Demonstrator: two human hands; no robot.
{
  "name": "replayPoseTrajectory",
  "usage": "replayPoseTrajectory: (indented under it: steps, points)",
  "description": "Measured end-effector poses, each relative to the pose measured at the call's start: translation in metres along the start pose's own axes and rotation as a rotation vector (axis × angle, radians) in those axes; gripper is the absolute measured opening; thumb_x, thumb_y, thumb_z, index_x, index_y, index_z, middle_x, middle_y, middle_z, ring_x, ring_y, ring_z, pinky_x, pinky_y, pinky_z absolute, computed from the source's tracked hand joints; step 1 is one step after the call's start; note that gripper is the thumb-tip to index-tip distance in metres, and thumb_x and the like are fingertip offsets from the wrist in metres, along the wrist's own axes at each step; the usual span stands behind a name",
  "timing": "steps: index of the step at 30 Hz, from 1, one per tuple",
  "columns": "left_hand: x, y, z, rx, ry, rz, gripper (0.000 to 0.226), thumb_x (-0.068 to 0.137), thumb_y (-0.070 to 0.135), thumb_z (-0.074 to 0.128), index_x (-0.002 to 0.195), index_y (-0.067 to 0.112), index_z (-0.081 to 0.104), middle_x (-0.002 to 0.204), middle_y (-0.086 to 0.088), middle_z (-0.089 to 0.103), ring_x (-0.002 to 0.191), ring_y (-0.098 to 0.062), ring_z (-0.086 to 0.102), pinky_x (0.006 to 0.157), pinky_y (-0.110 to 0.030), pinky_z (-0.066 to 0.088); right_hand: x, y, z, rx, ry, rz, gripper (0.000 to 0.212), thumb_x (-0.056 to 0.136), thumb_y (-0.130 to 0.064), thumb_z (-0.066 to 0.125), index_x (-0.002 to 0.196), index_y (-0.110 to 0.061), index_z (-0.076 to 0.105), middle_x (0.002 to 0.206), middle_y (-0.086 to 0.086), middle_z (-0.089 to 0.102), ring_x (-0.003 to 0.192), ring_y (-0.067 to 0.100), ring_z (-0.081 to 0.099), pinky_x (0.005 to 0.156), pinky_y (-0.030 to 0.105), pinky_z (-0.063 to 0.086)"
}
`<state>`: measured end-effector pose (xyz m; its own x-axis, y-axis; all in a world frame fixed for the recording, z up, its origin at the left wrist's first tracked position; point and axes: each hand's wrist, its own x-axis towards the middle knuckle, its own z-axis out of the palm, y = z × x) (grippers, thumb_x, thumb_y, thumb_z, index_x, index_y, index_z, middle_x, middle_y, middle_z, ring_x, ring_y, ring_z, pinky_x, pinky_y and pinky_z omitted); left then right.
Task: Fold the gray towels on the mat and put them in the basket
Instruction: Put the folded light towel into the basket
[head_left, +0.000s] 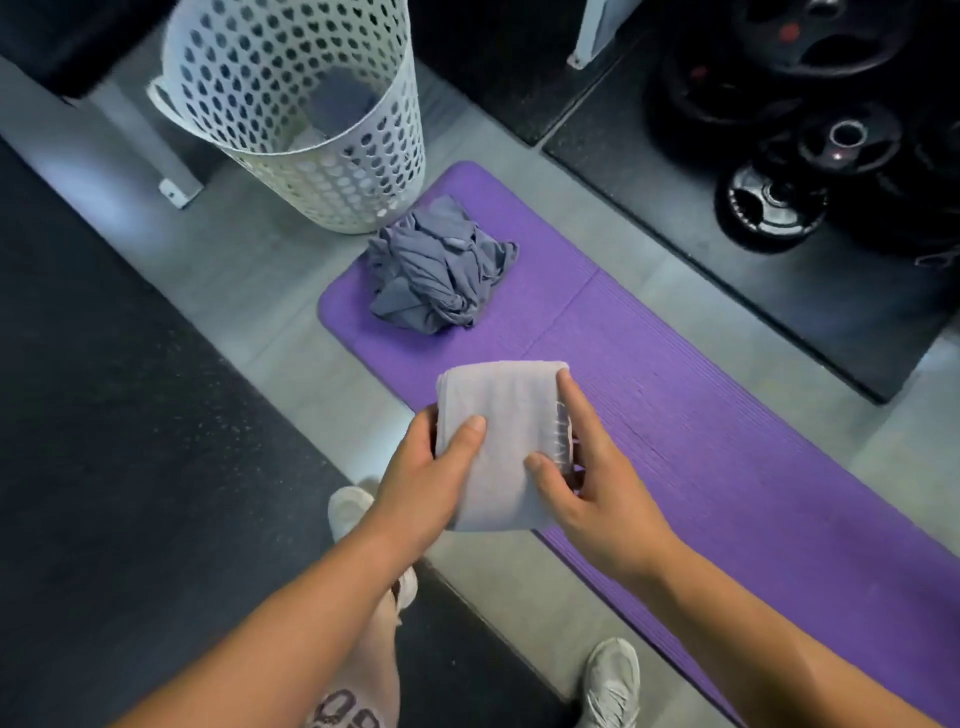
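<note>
I hold a folded light gray towel in the air above the near part of the purple mat. My left hand grips its left edge, thumb on top. My right hand grips its right edge, thumb on top and forefinger stretched along the side. A crumpled darker gray towel lies on the far end of the mat. The white perforated basket stands just beyond that end, with a gray towel at its bottom.
Black weight plates are stacked on dark rubber flooring at the right. A gray metal frame leg stands left of the basket. My shoes are on the floor near the mat's left edge.
</note>
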<state>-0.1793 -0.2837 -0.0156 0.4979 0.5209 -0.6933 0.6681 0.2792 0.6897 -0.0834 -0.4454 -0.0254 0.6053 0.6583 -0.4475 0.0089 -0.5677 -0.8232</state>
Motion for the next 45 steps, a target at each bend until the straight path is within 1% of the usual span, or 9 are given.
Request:
replayPoseTrajectory:
  steps: [7,16,20,23,28,35,39,43,45]
  points:
    - [0.107,0.055,-0.177,0.01,0.037,0.025,0.041,0.079,0.061,0.061,0.113,0.039,0.059,0.108,0.02,0.071,0.102,-0.003,0.068,0.097,-0.044,0.054,0.14,-0.122,0.116,0.038,-0.016,0.015,0.077,0.1,-0.04,0.056,0.149,-0.065,0.003,0.118,-0.058,0.039,0.11,0.024,0.061,0.091,0.047,0.055]
    - [0.244,0.141,-0.315,0.147,-0.031,0.098,0.035,0.094,0.05,0.064,0.122,0.032,0.051,0.113,0.018,0.066,0.103,-0.001,0.064,0.088,-0.029,0.052,0.288,-0.221,0.184,0.144,0.079,0.03,0.078,0.098,-0.038,0.059,0.154,-0.058,0.008,0.12,-0.045,0.051,0.1,0.007,0.064,0.083,0.023,0.053]
    - [0.302,0.192,-0.333,0.174,-0.069,0.105,0.04,0.095,0.047,0.063,0.12,0.022,0.044,0.113,0.011,0.062,0.1,-0.002,0.062,0.078,-0.022,0.049,0.353,-0.252,0.18,0.161,0.142,0.048,0.077,0.098,-0.039,0.059,0.151,-0.062,0.009,0.126,-0.034,0.056,0.104,0.009,0.065,0.093,0.038,0.056]
    - [0.358,0.225,-0.344,0.155,-0.111,0.112,0.033,0.096,0.042,0.065,0.117,0.023,0.048,0.112,0.007,0.064,0.103,-0.009,0.065,0.089,-0.034,0.055,0.412,-0.265,0.182,0.213,0.177,0.058,0.076,0.098,-0.042,0.058,0.152,-0.061,0.008,0.151,-0.019,0.046,0.131,0.0,0.051,0.109,0.043,0.047]
    - [0.46,0.261,-0.36,0.236,-0.173,0.141,0.034,0.088,0.053,0.067,0.11,0.03,0.054,0.11,0.008,0.068,0.101,-0.01,0.067,0.094,-0.043,0.056,0.508,-0.274,0.189,0.242,0.236,0.083,0.076,0.097,-0.045,0.054,0.153,-0.059,0.004,0.16,-0.014,0.036,0.142,0.004,0.041,0.118,0.043,0.037]
    - [0.594,0.277,-0.35,0.335,-0.322,0.077,0.02,0.098,0.05,0.059,0.114,0.04,0.053,0.115,0.008,0.066,0.106,-0.014,0.065,0.096,-0.047,0.056,0.619,-0.259,0.199,0.278,0.364,0.196,0.076,0.103,-0.022,0.054,0.161,-0.033,0.007,0.158,-0.021,0.026,0.141,-0.012,0.026,0.121,0.019,0.022]
    - [0.668,0.272,-0.325,0.385,-0.382,0.054,0.031,0.093,0.053,0.063,0.118,0.036,0.056,0.116,0.009,0.067,0.109,-0.016,0.065,0.103,-0.047,0.051,0.677,-0.227,0.203,0.341,0.454,0.297,0.075,0.103,-0.019,0.052,0.161,-0.033,0.007,0.16,-0.018,0.025,0.145,-0.004,0.025,0.122,0.023,0.023]
    - [0.738,0.255,-0.297,0.486,-0.447,0.085,0.03,0.094,0.047,0.063,0.118,0.031,0.056,0.115,0.006,0.067,0.111,-0.019,0.064,0.103,-0.045,0.051,0.728,-0.188,0.213,0.416,0.556,0.366,0.071,0.105,-0.012,0.048,0.162,-0.029,0.008,0.153,-0.025,0.025,0.131,-0.021,0.022,0.098,-0.008,0.019]
    - [0.768,0.247,-0.285,0.511,-0.495,0.081,0.024,0.098,0.041,0.062,0.118,0.029,0.057,0.115,0.004,0.068,0.111,-0.02,0.065,0.101,-0.042,0.052,0.747,-0.169,0.22,0.449,0.588,0.388,0.07,0.105,-0.01,0.044,0.162,-0.028,0.007,0.147,-0.033,0.023,0.12,-0.035,0.023,0.093,-0.01,0.02]
